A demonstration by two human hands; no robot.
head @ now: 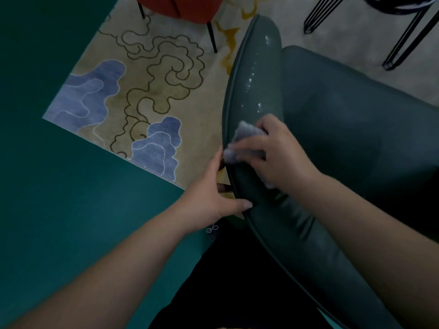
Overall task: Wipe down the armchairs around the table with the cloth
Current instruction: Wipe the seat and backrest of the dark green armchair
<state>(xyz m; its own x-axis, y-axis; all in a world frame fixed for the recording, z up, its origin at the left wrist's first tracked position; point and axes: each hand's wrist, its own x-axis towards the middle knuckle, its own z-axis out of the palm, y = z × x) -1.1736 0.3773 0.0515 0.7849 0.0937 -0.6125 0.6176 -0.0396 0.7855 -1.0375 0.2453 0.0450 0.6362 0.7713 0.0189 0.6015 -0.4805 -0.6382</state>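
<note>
1. Teal floor (59,210) fills the whole left side, with a beige rug (152,91) laid over it, all brown squiggles and blue cloud shapes.
2. Green armchair (344,129) is the one getting done. It takes up the right half of the view, seen from above and behind.
3. Its arm (255,74) curves away from the camera and has shiny wet streaks on the far part, so I'd guess that stretch is already wiped. The near part under the hands looks dull, and the seat shows no obvious wet marks, so plenty left on this chair.
4. Red chair (180,8) sits at the top edge, only its underside and legs showing. Can't tell if it's been touched. Some black wire legs (403,34) top right, probably the table.
5. Right hand (273,150) is on top of the arm, fingers curled over the cloth and pressing it down.
6. Left hand (213,193) grips the arm's outer edge just below, thumb on top and fingers hooked under, steadying it.
7. Cloth (247,134) is grey, bunched up, mostly hidden under the right hand, sitting right on the arm.
</note>
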